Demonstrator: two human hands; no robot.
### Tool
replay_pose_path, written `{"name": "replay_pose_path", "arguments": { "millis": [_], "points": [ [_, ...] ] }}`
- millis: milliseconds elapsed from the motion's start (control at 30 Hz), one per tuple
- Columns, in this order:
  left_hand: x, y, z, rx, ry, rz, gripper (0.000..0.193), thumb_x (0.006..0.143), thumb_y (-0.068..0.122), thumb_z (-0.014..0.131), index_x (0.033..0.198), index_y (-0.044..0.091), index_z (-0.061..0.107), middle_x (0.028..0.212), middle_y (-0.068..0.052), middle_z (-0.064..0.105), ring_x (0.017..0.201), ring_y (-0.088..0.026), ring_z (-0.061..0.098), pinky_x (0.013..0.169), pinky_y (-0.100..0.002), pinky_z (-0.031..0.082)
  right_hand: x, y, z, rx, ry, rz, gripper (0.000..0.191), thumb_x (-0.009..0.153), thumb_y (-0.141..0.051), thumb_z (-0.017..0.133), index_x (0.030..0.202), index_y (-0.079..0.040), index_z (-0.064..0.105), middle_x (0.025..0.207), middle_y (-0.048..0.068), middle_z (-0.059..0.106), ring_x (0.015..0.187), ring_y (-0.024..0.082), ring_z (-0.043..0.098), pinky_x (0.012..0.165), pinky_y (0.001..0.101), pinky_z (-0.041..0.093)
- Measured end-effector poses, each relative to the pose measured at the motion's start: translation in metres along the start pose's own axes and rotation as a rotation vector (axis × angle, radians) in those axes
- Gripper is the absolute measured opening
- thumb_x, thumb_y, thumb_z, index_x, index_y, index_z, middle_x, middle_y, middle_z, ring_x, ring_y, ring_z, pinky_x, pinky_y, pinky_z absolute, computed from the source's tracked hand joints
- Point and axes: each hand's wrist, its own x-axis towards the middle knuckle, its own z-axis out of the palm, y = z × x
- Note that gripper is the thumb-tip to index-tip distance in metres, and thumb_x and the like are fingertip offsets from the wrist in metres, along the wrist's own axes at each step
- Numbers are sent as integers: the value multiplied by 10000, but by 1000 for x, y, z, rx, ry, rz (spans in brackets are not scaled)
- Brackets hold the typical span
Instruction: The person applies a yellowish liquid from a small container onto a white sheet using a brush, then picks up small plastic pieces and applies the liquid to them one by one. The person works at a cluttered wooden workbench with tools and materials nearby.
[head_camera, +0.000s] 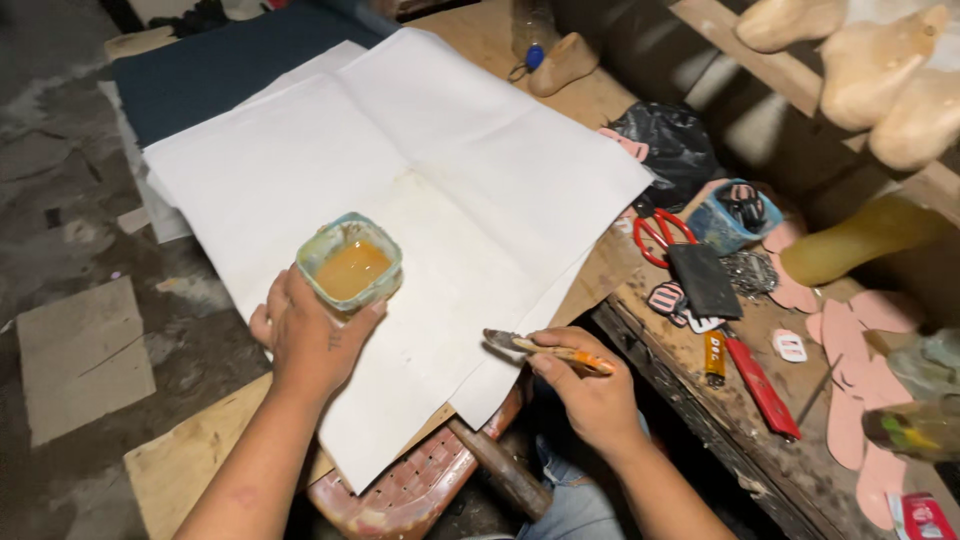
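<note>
Gluing step is in hand, judging by the tools. The left hand (305, 335) is gripping a small square plastic cup w/ paint-stained greenish rim, filled w/ amber glue (350, 265), fingers wrapped round its base, holding it up above the near-left part of the large white sheets of fabric or paper (420, 170). The right hand (590, 385) is pinching a small orange-handled brush w/ dark gummy bristles (540, 348), fingers closed on the handle, bristle tip pointing left and hovering just over the near-right edge of the top sheet.

The sheets are lying stacked on a plywood board (190, 460), which is resting over a pinkish plastic stool (400, 495); a wooden-handled hammer (500, 468) is sticking out under the near edge. A faint yellowish patch is showing mid-sheet, prob. glue already laid there, though I can't tell for sure.

To the right, the cluttered wooden work surface (720, 420) is carrying red-handled scissors (655, 235), a red utility knife (762, 385), pink insole cut-outs (850, 360) and a blue tub (735, 215); wooden shoe lasts (870, 60) are sitting on the shelf beyond.

Next move, as I judge it, calls for bringing brush and cup together, so bristles dip w/o dripping, then even strokes over bare sheet.
</note>
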Motion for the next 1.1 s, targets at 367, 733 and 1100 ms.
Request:
{"name": "replay_pose_path", "arguments": {
  "millis": [367,733,1100],
  "points": [
    [-20,13,-14,87,-174,-185,1218,726,529,805,1540,-114,167,1448,-392,375,1495,-488,112,1125,-609,26,101,41,-77,569,317,379,415,997,-133,500,1357,75,491,1306,212,605,970,323,716,822,441,590],
    [-40,111,12,-157,-10,298,520,945,330,580,1359,16,565,1523,-194,479,1451,-392,353,1191,-532,155,164,27,-30,195,5,497,623,944,-122,529,1531,-9,356,1008,182,635,766,227,684,541,348,569],
    [32,157,44,-256,-149,336,464,1005,337,543,1340,28,627,1446,-230,530,1348,-402,432,1101,-518,237,188,40,-47,155,-61,491,413,851,-8,561,1261,43,555,1056,101,669,755,213,743,599,329,633]
  ]
}}
